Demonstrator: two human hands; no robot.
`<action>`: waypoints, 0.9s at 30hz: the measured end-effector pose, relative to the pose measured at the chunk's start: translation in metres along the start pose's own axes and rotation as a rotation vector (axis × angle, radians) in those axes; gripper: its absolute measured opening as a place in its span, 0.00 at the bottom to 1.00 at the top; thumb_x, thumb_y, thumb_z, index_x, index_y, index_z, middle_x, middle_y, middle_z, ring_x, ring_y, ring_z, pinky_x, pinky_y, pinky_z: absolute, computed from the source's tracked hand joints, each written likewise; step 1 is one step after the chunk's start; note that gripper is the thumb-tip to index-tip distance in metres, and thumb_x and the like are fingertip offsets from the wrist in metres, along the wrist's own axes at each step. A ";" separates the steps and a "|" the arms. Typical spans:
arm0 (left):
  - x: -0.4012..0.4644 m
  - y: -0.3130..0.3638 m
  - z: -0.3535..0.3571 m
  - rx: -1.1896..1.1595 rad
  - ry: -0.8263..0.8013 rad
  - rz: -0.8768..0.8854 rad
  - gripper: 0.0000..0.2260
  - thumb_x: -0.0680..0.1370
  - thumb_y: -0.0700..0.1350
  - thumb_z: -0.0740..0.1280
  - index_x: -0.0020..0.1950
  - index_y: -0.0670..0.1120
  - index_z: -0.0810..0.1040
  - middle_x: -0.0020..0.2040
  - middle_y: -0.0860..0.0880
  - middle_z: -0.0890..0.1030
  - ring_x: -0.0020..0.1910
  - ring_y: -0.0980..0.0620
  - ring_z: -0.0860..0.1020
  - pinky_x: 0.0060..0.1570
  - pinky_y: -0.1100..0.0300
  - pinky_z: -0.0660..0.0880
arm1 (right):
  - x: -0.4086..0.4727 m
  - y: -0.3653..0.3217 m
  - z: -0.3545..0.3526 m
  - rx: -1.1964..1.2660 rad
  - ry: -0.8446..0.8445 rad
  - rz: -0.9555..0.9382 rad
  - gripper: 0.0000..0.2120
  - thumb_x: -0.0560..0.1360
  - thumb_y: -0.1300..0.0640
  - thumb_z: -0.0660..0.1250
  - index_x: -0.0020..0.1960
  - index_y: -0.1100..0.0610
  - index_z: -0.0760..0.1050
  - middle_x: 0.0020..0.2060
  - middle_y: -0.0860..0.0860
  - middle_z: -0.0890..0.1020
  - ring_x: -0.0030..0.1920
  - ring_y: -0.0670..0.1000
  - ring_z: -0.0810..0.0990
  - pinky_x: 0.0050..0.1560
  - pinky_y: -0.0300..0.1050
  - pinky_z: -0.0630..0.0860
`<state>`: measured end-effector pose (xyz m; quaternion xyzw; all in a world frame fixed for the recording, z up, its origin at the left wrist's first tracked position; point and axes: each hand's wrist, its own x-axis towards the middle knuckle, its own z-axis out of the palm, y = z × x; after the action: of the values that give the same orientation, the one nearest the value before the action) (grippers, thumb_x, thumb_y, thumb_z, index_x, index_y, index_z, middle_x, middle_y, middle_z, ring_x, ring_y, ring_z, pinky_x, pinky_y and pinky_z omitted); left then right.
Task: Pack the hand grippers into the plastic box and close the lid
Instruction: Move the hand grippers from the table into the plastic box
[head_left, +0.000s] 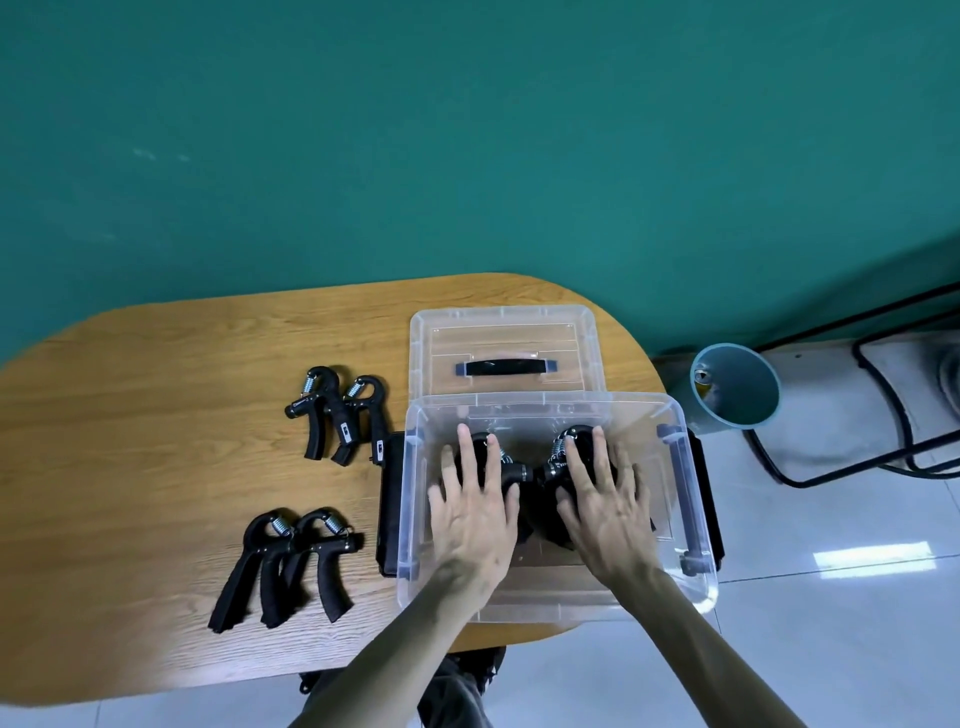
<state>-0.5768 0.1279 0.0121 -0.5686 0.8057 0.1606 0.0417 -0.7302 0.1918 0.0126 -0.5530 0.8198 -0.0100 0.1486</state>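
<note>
Plastic box (556, 608), clear, lid off, at the right end of a wooden table (156, 415), with its lid (504, 338) lying flat just behind, touching the rear rim. Inside the box, both hands palm down with fingers straight and spread: left hand (475, 512) pressing on black hand grippers (514, 475) at the left, right hand (608, 506) on those at the right. Out on the table to the left, two loose pairs: far pair (337, 415) near the box's corner, near pair (288, 564) closer to the table's front edge.
</note>
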 end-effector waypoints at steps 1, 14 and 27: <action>-0.001 -0.003 -0.003 0.008 0.001 0.019 0.28 0.83 0.59 0.49 0.81 0.49 0.53 0.82 0.42 0.44 0.77 0.39 0.58 0.64 0.44 0.67 | -0.001 -0.002 -0.002 0.000 0.016 0.007 0.30 0.79 0.43 0.53 0.79 0.51 0.59 0.79 0.58 0.59 0.75 0.64 0.62 0.66 0.66 0.68; -0.012 -0.054 -0.065 0.017 0.135 0.063 0.23 0.83 0.54 0.50 0.77 0.47 0.64 0.78 0.44 0.64 0.73 0.43 0.65 0.65 0.45 0.67 | -0.001 -0.090 -0.042 0.006 0.216 -0.121 0.23 0.82 0.48 0.52 0.72 0.57 0.67 0.74 0.59 0.68 0.69 0.64 0.69 0.63 0.62 0.72; -0.048 -0.223 -0.082 -0.051 0.012 -0.191 0.24 0.85 0.56 0.45 0.80 0.52 0.51 0.82 0.47 0.54 0.69 0.47 0.73 0.65 0.52 0.71 | 0.002 -0.239 -0.032 0.082 0.134 -0.385 0.25 0.84 0.51 0.52 0.79 0.54 0.54 0.79 0.56 0.58 0.69 0.60 0.69 0.67 0.54 0.73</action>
<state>-0.3431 0.0784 0.0545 -0.6446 0.7437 0.1729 0.0374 -0.5233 0.0923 0.0853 -0.6911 0.7059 -0.1080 0.1115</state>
